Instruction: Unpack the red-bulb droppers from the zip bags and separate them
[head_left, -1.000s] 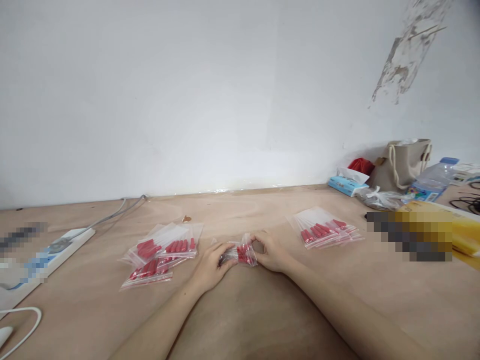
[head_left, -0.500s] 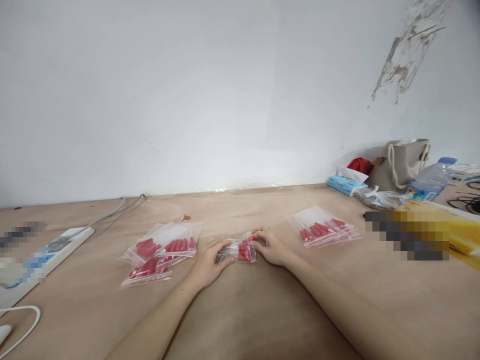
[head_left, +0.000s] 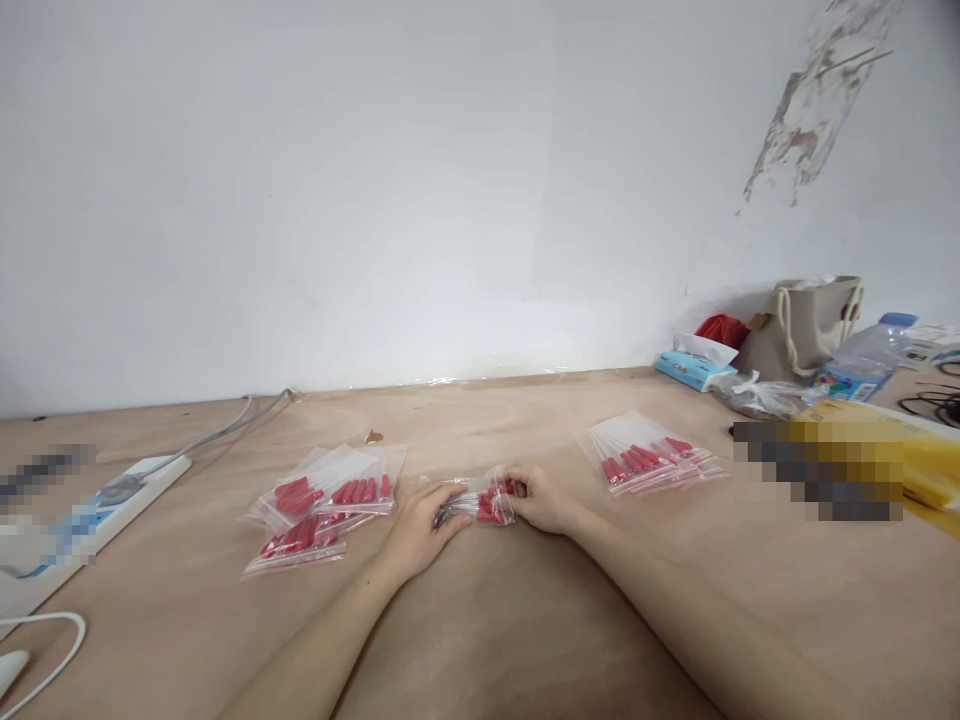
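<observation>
Left hand (head_left: 417,527) and right hand (head_left: 541,498) both pinch one small bag (head_left: 480,503) mid-table (head_left: 525,620); right fingers have curled tighter over its end since 0.5 s ago, pressing it flat.

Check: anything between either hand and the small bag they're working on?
Nothing visible. Left hand and right hand both grip the bag directly, one at each end. The bag piles at left and right lie apart from it.

Both bare forearms are reaching forward, converging; the left hand (head_left: 417,530) and right hand (head_left: 545,500) are pinching closed, fingertips nearly meeting.
</observation>
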